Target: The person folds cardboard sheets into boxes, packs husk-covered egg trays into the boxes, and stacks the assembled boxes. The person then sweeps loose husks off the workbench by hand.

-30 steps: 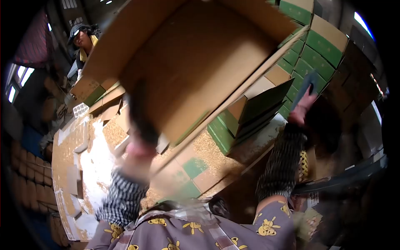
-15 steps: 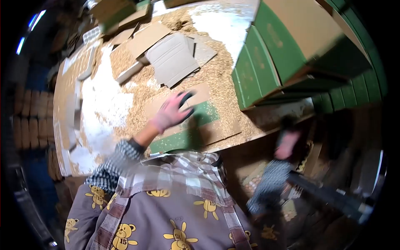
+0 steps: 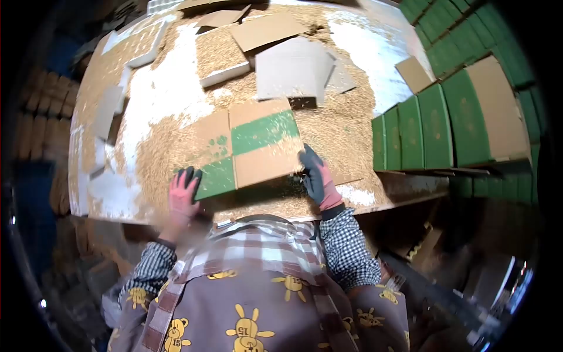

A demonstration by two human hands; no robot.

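A green-and-brown cardboard box [image 3: 264,164], its flaps lying flat, is held just in front of me over the table. Loose husks are scattered on its top, and a shadow lies under its near edge. My left hand [image 3: 185,196], in a pink glove with dark fingertips, grips the near left corner. At the right end, my right hand [image 3: 319,182] in a matching glove has its fingers around the edge. The box's underside is hidden.
Straw-coloured husks [image 3: 346,123] cover much of the white table [image 3: 170,76]. Grey cardboard sheets [image 3: 287,70] and a brown sheet [image 3: 267,30] lie beyond the box. Green boxes [image 3: 434,120] stand in a row at the right. A white-sided tray [image 3: 226,74] sits farther back.
My right hand has come up from the low right to the box's right edge. My left hand has shifted to the left corner. The box is raised and turned, and the view has swung right.
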